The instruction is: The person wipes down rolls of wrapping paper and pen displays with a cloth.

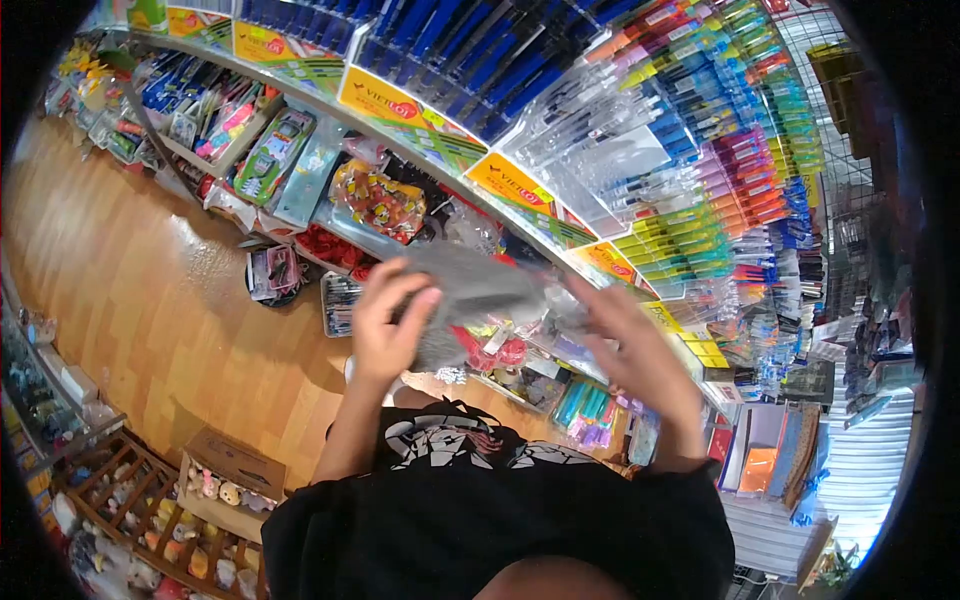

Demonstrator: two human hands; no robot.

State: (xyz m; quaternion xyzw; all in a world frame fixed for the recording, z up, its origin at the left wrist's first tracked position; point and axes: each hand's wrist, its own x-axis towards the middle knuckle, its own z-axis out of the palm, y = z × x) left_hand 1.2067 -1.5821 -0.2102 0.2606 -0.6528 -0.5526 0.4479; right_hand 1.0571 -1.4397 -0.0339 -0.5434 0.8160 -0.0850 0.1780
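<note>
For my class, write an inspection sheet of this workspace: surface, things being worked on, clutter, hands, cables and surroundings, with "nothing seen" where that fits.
Surface: no worktop under the work; the hands are in mid-air, wood floor below at left.
Job's things: grey item, blurred; material cannot be told.
Clutter: crowded goods beside the hands, including a green toy car and a pen box.
Hands: left hand holds the grey item; right hand is at its other side, blurred, grip unclear.
Cables: nothing seen.
Surroundings: many blue pens and highlighters on display ahead; a wooden rack and a cardboard box at lower left.
</note>
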